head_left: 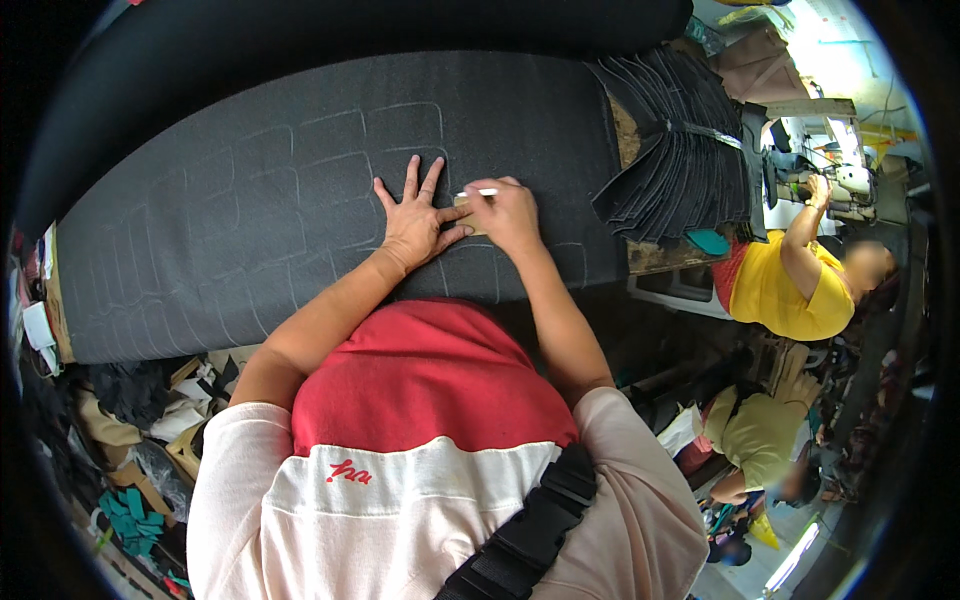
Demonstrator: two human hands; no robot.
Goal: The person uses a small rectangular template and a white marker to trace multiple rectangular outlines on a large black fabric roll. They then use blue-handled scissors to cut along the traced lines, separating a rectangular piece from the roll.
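Black fabric [540, 110] lies spread over the work table, with rows of pale outlines drawn across its left and middle parts. My left hand [410, 225] rests flat on it with fingers spread. Its thumb and forefinger press on a small tan template [468, 222], which looks like card. Over that template's right side, my right hand [515, 215] is closed around a slim white pen [485, 192]. The pen lies nearly level at the template's far edge; its tip is too blurred to make out exactly.
A tied bundle of black cut pieces [675, 150] sits at the table's right end, beside a teal piece [708, 241]. A dark roll [400, 25] runs along the far side. Scraps [135, 415] heap up below left. People in yellow [790, 290] and olive [755, 430] are at right.
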